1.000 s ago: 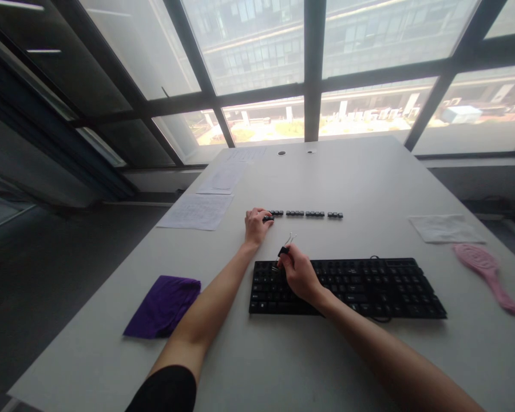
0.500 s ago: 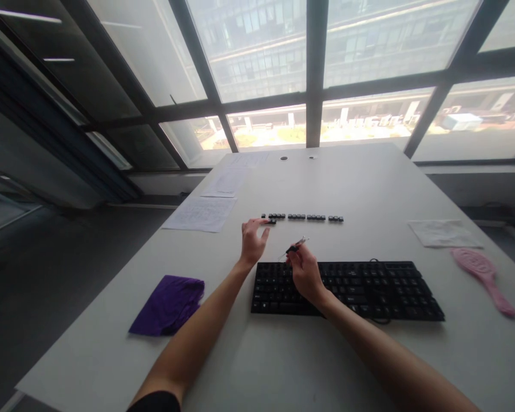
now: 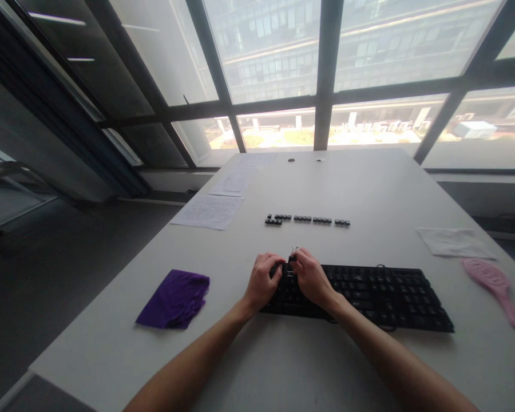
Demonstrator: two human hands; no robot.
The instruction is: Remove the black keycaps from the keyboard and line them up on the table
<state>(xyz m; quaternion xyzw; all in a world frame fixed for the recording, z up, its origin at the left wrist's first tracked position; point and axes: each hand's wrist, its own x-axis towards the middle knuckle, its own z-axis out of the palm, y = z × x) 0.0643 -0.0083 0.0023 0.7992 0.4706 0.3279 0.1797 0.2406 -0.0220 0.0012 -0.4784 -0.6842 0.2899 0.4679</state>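
A black keyboard point(image 3: 381, 294) lies on the white table point(image 3: 369, 189) in front of me. Both my hands meet over its left end. My right hand point(image 3: 311, 277) pinches a small black clip tool with wire handles point(image 3: 292, 254) against the keys. My left hand point(image 3: 264, 280) rests curled on the keyboard's left edge, fingers touching the keys beside the tool. A row of loose black keycaps point(image 3: 306, 220) lies farther back on the table, apart from both hands.
A folded purple cloth point(image 3: 174, 297) lies to the left. Printed sheets point(image 3: 208, 210) sit at the back left. At the right are a white tissue point(image 3: 452, 241) and a pink hairbrush point(image 3: 495, 285). Large windows stand behind the table.
My left hand has left the keycap row and come back to the keyboard's left end. My right hand has lowered the clip tool onto the keys.
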